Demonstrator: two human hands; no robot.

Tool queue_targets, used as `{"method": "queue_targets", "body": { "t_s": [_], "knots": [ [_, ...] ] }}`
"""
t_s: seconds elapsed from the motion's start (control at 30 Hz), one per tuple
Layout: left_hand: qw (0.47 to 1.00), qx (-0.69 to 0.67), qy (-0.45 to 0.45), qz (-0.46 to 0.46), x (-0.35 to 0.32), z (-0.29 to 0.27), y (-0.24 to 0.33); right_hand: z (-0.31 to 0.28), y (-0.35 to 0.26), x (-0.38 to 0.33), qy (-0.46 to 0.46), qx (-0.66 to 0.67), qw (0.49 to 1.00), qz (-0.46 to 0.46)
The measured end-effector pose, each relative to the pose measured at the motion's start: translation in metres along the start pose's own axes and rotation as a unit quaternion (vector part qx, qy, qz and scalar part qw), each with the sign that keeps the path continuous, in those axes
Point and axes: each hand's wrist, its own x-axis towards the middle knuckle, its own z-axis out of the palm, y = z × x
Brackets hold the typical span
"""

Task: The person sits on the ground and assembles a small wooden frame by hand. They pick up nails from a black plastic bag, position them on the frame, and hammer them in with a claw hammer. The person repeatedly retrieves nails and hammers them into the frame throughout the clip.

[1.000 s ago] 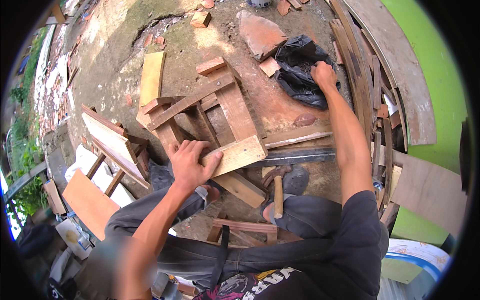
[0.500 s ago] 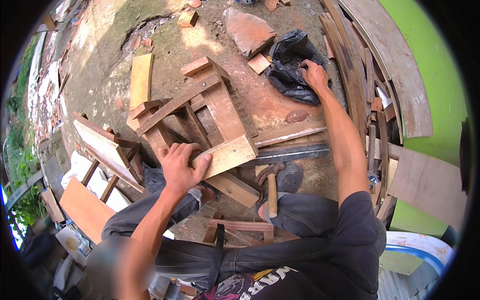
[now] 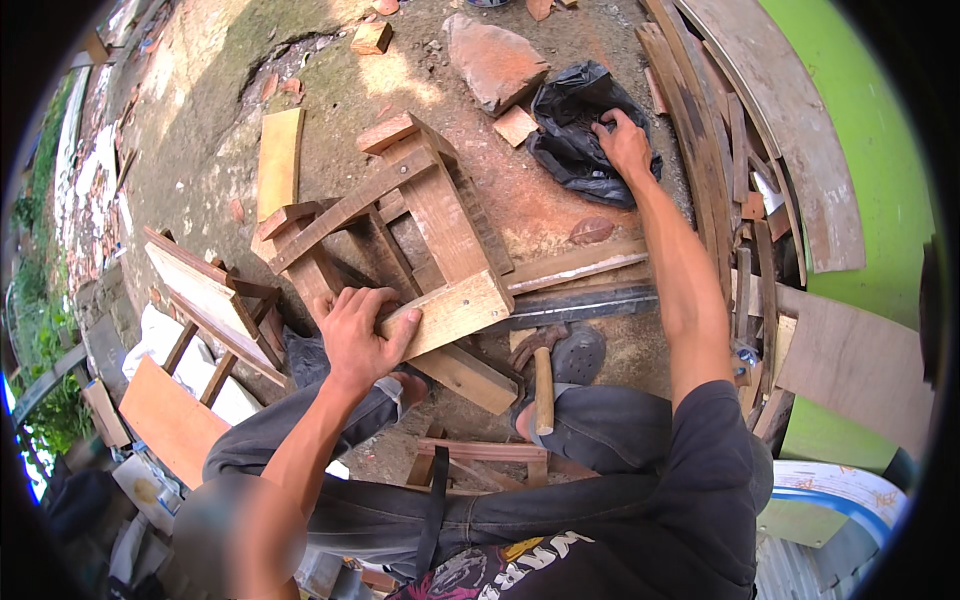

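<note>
While I look down, I see a loose yellow board (image 3: 279, 160) lying on the dirt far to the left. My left hand (image 3: 356, 335) is next — its fingers curl over the near end of a wooden frame (image 3: 420, 230) and press on it. A hammer (image 3: 541, 375) lies by my knee, just beside that frame. Far to the right, my right hand (image 3: 625, 145) rests on a black plastic bag (image 3: 575, 130) — fingers bent into it, gripping the plastic.
</note>
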Motion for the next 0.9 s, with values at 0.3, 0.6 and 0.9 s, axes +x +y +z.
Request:
{"method": "queue_targets", "body": {
  "t_s": [0.3,0.6,0.9],
  "knots": [
    [1.000,0.020,-0.002,0.001,0.000,0.001,-0.001,0.009,-0.002,-0.011,0.016,-0.032,0.994,-0.101],
    [1.000,0.016,0.006,0.001,-0.001,0.002,-0.002,0.017,-0.022,-0.012,-0.007,-0.119,0.989,-0.091],
    [1.000,0.008,0.014,-0.005,-0.004,0.003,-0.002,0.002,-0.023,-0.028,-0.019,-0.107,0.990,-0.094]
  ]
}}
